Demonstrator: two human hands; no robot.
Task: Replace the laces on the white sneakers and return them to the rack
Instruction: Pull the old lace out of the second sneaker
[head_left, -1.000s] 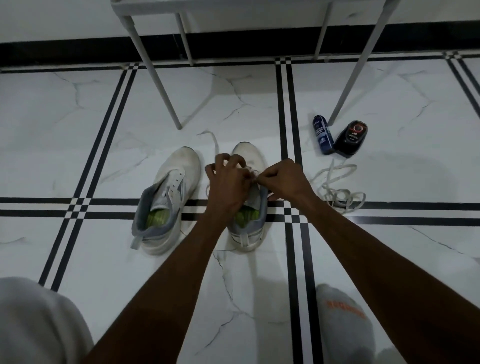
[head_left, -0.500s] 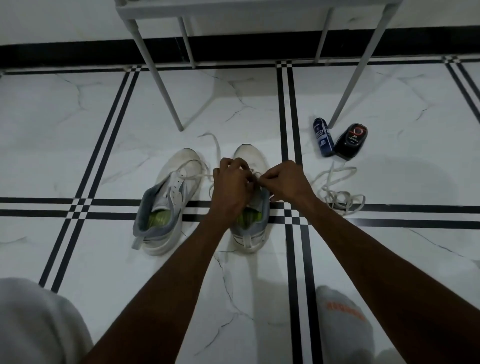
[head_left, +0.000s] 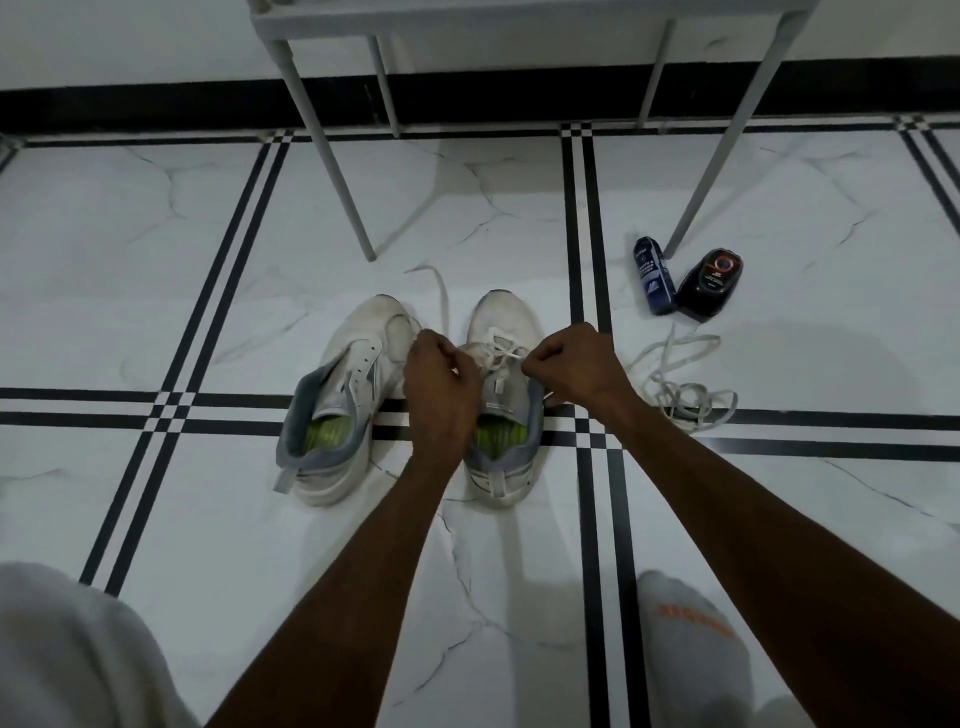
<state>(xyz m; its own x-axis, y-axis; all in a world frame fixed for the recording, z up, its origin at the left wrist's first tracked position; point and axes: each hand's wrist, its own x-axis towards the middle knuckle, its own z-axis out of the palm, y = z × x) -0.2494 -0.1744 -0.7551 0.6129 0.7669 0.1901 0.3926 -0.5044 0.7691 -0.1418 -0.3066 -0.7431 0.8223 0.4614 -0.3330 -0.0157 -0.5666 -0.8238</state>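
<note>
Two white sneakers with grey collars and green insoles stand side by side on the tiled floor, toes pointing away. The left sneaker (head_left: 343, 395) has bare eyelets. A white lace (head_left: 501, 352) is partly threaded through the right sneaker (head_left: 506, 410). My left hand (head_left: 441, 384) pinches one end of that lace at the shoe's left side. My right hand (head_left: 571, 364) pinches the other end at its right side. A free length of the lace trails on the floor beyond the toes. A second loose lace (head_left: 680, 384) lies in a heap to the right.
The grey metal rack (head_left: 332, 166) stands on slanted legs just beyond the shoes, its shelf at the top edge. A blue can (head_left: 654, 283) and a black bottle (head_left: 711, 283) lie by its right front leg. My socked foot (head_left: 691, 644) rests at the bottom right.
My hands have drawn apart over the right sneaker, pulling the lace ends sideways. The lace crossings on its tongue now show between them.
</note>
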